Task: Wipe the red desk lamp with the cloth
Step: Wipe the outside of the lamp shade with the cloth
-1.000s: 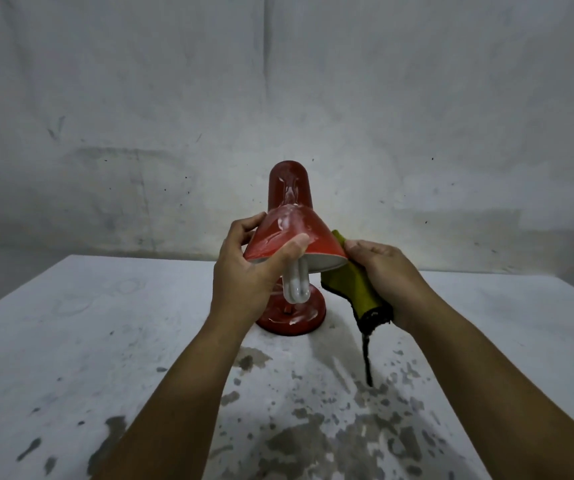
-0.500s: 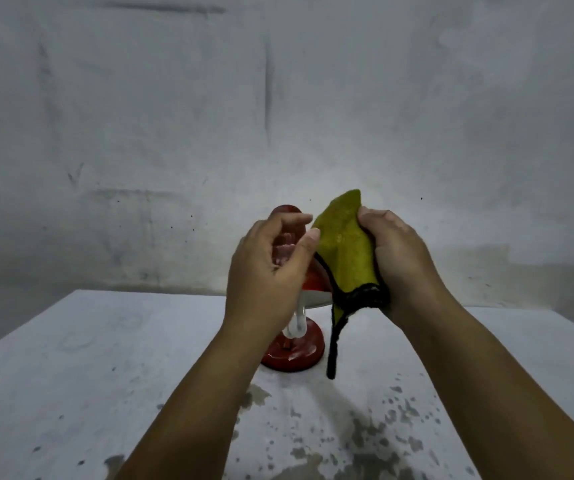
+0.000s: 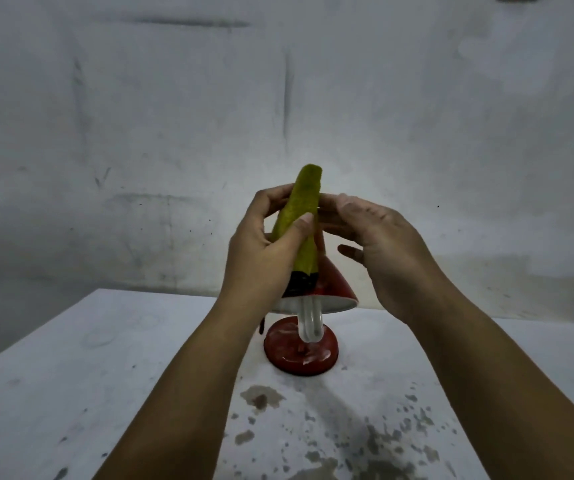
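Two bare forearms reached in from the near edge over a pale worktop [image 3: 70, 375], whose near right part was blotched with dark stains [image 3: 365, 441], and a scuffed grey wall [image 3: 140, 133] closed off the far side. Left of centre, the left hand [image 3: 261, 258] held the cloth [image 3: 301, 220] upright in front of the lamp, its grip closed on the yellow-green fabric with the thumb pressed across the front and the fingers curled behind. The cloth's black lower edge hung over the near side of the shade, and a dark strand of it showed beside the left wrist.

Behind the hands stood the red desk lamp [image 3: 334, 282] on its round red base [image 3: 301, 351], at the far middle of the worktop, with a white bulb [image 3: 309, 322] hanging out of the shade. Its neck and upper housing were hidden by the cloth and both hands. To the right, the right hand [image 3: 379, 244] had a loose, fairly wide grip; its fingertips reached the cloth's edge, though whether they pinched it could not be made out.

Half a second before, the right hand alone had clutched the cloth against the shade while the left gripped the lamp; the cloth had since passed to the left hand.
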